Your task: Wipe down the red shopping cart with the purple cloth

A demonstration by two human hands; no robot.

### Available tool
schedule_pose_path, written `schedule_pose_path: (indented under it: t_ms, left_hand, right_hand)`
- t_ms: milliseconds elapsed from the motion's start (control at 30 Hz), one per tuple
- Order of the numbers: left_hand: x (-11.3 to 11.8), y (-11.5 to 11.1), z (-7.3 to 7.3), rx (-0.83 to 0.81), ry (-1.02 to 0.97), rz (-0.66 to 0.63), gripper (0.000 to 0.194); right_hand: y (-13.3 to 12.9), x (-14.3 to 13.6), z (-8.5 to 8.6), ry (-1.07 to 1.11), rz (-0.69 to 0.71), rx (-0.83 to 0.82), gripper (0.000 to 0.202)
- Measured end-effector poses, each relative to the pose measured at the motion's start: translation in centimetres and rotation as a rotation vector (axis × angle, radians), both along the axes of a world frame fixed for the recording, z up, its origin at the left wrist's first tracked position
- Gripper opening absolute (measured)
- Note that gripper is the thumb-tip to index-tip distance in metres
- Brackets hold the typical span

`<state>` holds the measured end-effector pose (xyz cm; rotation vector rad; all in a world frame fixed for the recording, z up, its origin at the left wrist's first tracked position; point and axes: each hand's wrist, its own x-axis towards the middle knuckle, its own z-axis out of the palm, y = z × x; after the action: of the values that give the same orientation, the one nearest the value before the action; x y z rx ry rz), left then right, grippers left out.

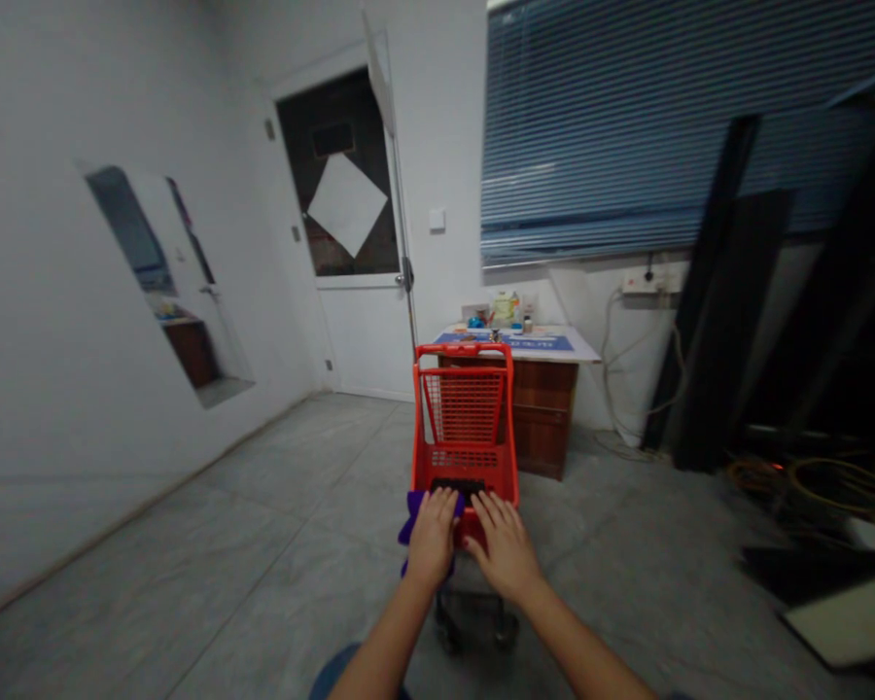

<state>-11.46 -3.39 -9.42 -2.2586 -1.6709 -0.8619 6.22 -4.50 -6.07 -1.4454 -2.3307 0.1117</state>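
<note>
A small red shopping cart stands upright in front of me, with its handle on the far side. My left hand lies over a purple cloth at the near rim of the cart, its fingers pressed onto the fabric. The cloth hangs over the rim's left corner, and part of it shows below my wrist. On the same rim, just to the right, rests my right hand, fingers stretched forward and thumb apart, with nothing in it. Something dark lies in the basket beyond my fingertips. Beneath are dark wheels.
Behind the cart is a wooden desk with bottles and small items. A white door and a leaning mirror are to the left. Dark panels and coiled cables line the right. Grey floor surrounds the cart.
</note>
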Motion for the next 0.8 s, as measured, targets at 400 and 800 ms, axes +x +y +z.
schedule_pose_path:
  t_ms: [400, 800]
  left_hand:
    - [-3.1, -0.3, 0.4, -0.011, 0.077, 0.078, 0.052]
    - [-1.0, -0.3, 1.1, -0.030, 0.145, -0.001, 0.050]
  right_hand:
    - [0.1, -0.4, -0.2, 0.031, 0.021, 0.002, 0.064]
    - [0.4, 0.2, -0.2, 0.014, 0.006, 0.041, 0.065]
